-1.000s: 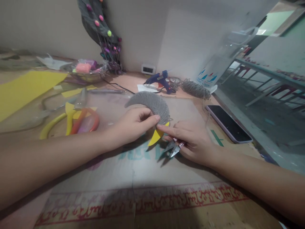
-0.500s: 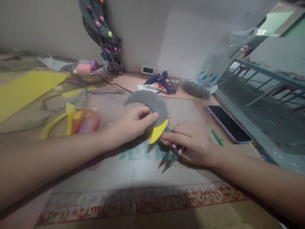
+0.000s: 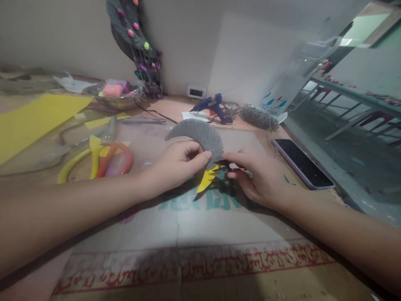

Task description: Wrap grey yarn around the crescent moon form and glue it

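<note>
Nearest the camera lies a printed cardboard sheet, with both forearms reaching over it from five and seven o'clock. The left hand is curled, thumb and forefinger closed on the inner curve of the yarn-wrapped crescent. The right hand sits knuckles-up, its fingertips pinched together at the crescent's lower end; something small and dark shows under them, too hidden to name. The crescent rises at about one o'clock from the left hand and ten o'clock from the right. Its long axis arcs from a bare yellow tip at six o'clock up to a grey point at ten o'clock. Both hands touch it, the left more fully. Farther out lie a phone at three o'clock, a blue glue gun at twelve, and a grey yarn bundle beside it.
</note>
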The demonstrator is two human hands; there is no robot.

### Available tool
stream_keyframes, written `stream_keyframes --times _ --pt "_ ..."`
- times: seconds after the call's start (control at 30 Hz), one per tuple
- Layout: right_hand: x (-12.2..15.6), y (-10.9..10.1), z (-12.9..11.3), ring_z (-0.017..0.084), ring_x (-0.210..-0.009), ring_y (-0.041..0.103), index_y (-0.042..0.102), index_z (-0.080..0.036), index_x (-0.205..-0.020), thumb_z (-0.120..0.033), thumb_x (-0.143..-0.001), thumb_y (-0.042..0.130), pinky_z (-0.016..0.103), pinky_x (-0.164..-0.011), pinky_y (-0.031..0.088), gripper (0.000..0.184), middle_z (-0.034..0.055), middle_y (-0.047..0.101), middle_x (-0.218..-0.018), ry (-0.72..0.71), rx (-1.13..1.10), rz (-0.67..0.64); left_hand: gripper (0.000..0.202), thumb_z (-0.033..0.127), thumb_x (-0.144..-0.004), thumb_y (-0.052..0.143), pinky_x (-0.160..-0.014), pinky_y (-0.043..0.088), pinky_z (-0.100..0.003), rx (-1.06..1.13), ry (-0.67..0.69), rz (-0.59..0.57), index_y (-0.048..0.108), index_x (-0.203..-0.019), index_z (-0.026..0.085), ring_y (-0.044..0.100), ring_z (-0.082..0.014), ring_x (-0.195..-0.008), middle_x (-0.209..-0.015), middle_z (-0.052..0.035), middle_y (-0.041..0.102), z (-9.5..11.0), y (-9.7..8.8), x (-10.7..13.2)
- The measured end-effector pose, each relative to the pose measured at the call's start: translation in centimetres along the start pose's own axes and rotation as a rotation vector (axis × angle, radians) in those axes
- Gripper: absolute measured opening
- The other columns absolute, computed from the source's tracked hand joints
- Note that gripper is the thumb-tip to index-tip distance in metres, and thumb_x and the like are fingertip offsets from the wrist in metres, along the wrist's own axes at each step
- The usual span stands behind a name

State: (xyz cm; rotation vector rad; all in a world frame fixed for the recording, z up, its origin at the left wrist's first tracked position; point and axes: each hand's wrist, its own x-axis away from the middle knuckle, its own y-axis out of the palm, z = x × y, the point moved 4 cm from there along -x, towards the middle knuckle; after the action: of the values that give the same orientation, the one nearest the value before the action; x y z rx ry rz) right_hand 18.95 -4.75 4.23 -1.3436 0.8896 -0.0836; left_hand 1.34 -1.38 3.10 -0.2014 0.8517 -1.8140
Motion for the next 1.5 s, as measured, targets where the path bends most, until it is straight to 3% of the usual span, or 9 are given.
stream_keyframes --times 0.3,0.83,1.17,1.5 --pt "-0.2 0.06 0.13 0.016 -0.066 0.057 0.066 -0.014 -0.099 -0.027 -0.097 0.04 0.028 -0.058 0.036 0.029 0.0068 0.066 -0.075 0.001 0.181 -0.065 0.038 0.039 -0.088 0.046 -0.054 0.03 -0.025 0.015 -0.004 -0.008 0.045 -0.057 0.018 0.041 -0.0111 -0.058 -0.058 0.0034 0.04 -0.2 0.02 0.01" --pt "-0.1 0.15 0.13 0.017 -0.071 0.058 0.064 -0.016 -0.098 -0.027 -0.096 0.04 0.028 -0.061 0.037 0.027 0.0068 0.066 -0.078 0.028 0.192 -0.101 0.04 0.04 -0.088 0.047 -0.052 0.027 -0.027 -0.018 -0.01 -0.01 0.041 -0.054 0.018 0.039 -0.0114 -0.055 -0.055 0.003 0.04 0.0 -0.01 0.05" --pt "-0.07 0.15 -0.07 0.016 -0.064 0.052 0.064 -0.015 -0.099 -0.03 -0.098 0.038 0.029 -0.058 0.031 0.03 0.0053 0.064 -0.072 -0.044 0.273 -0.096 0.04 0.039 -0.088 0.046 -0.053 0.029 -0.027 -0.012 -0.016 -0.028 0.047 -0.054 0.018 0.042 -0.0119 -0.056 -0.053 0.0028 0.04 0.05 0.07 0.01" --pt "0.14 -0.01 -0.41 0.015 -0.063 0.049 0.063 -0.013 -0.102 -0.021 -0.094 0.047 0.029 -0.057 0.031 0.019 0.0046 0.064 -0.074 -0.19 0.361 -0.003 0.04 0.038 -0.087 0.048 -0.054 0.031 -0.026 -0.028 -0.02 -0.041 0.053 -0.053 0.017 0.045 -0.0114 -0.055 -0.051 0.0026 0.045 0.03 0.14 -0.24"
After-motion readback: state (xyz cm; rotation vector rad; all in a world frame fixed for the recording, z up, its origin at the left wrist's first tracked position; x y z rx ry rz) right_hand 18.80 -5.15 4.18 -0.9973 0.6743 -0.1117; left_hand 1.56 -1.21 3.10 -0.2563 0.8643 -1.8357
